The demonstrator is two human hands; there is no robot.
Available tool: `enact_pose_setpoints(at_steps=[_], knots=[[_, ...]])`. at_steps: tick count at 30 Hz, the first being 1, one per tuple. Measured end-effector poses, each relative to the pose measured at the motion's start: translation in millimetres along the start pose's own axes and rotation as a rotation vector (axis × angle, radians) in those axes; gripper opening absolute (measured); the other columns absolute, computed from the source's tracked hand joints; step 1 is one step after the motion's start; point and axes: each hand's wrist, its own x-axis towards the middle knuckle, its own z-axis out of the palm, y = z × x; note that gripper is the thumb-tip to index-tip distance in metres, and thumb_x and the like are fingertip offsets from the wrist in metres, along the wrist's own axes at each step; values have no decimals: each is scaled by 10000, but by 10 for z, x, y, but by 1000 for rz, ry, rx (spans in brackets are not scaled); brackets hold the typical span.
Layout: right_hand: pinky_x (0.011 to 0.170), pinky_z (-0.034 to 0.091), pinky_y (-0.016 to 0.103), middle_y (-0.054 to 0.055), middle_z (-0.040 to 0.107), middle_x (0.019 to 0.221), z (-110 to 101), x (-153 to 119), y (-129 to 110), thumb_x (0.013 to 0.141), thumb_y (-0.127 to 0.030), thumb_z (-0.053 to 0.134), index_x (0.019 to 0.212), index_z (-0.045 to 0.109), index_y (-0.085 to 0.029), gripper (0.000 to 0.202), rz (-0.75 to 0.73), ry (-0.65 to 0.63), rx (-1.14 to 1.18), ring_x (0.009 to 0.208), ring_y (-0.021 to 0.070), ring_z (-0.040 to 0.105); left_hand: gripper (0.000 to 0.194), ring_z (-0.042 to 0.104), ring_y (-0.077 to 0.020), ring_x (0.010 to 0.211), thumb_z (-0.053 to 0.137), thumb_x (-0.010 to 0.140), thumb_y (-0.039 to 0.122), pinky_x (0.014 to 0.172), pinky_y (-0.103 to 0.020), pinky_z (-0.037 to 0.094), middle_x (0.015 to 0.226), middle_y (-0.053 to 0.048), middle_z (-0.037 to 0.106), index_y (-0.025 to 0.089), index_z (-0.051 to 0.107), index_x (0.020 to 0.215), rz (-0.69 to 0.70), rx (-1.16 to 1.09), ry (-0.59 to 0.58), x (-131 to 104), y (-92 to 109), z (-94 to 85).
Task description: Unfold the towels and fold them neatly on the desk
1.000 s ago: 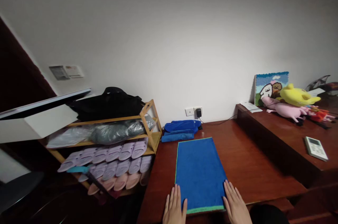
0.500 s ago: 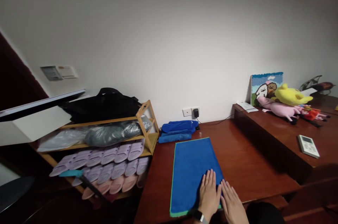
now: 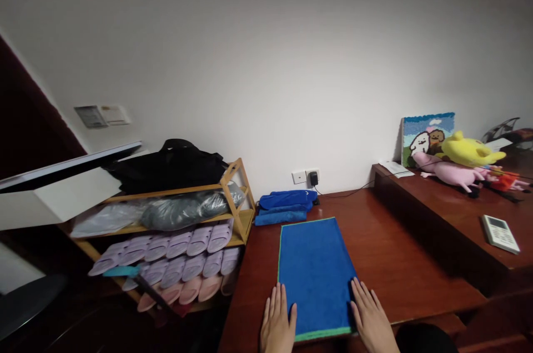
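A blue towel [image 3: 316, 270] with a green edge lies spread flat on the reddish-brown wooden table [image 3: 400, 264]. My left hand [image 3: 278, 322] rests palm down at the towel's near left edge, fingers stretched out and thumb apart. At the near right edge my right hand [image 3: 368, 311] lies flat too, its fingertips pointing away from me along the border. Neither hand grips anything. Behind the towel, by the wall, several folded blue cloths [image 3: 285, 206] are stacked.
Left of the table stands a wooden rack [image 3: 237, 203] with purple and pink slippers [image 3: 200, 239] and a black bag [image 3: 170, 167] on top. On the raised surface at right are plush toys [image 3: 464, 150] and a white remote-like device [image 3: 500, 233]. A black plug [image 3: 313, 178] sits in the wall outlet.
My left hand has moved left from the towel's right side to its left edge, so the hands are now apart. My right hand stays by the right edge. The view has shifted slightly.
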Motion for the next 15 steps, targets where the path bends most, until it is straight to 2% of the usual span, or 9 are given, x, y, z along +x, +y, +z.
enact_pose_setpoints(at_steps=[3, 7, 10, 12, 15], knots=[[1313, 252, 483, 27, 339, 1696, -200, 444, -147, 1076, -485, 211, 1636, 378, -190, 655, 44, -72, -8, 1592, 253, 283, 652, 353, -261, 1570, 268, 1072, 495, 1292, -471, 339, 1703, -60, 341, 179, 373, 1633, 9, 4, 3, 4, 57, 4], [1317, 208, 476, 52, 300, 1711, -333, 979, -243, 1060, -450, 223, 1648, 345, -153, 670, 78, -211, -8, 1604, 252, 248, 647, 358, -251, 1566, 261, 1070, 474, 1286, -459, 353, 1701, -54, 339, 162, 404, 1618, 9, 9, 0, -17, 20, 30], [1324, 170, 463, 60, 269, 1721, -282, 1114, -225, 1051, -452, 233, 1654, 312, -121, 693, 67, -264, -25, 1615, 248, 212, 648, 390, -253, 1550, 279, 1062, 481, 1269, -457, 387, 1685, -58, 370, 155, 437, 1600, 15, 12, -13, -28, -63, 59], [1329, 152, 455, 57, 246, 1728, -236, 1109, -203, 1052, -465, 220, 1660, 285, -116, 705, 64, -265, -26, 1621, 238, 187, 648, 405, -259, 1542, 288, 1062, 480, 1261, -462, 400, 1676, -71, 387, 144, 452, 1591, 20, 8, -10, 10, -40, 24], [1331, 147, 444, 63, 243, 1730, -226, 1072, -189, 1055, -472, 203, 1663, 265, -107, 711, 75, -265, -20, 1621, 232, 185, 619, 358, -247, 1567, 253, 1081, 425, 1279, -471, 370, 1698, -69, 347, 150, 407, 1614, 57, -32, 30, 193, 260, -145]])
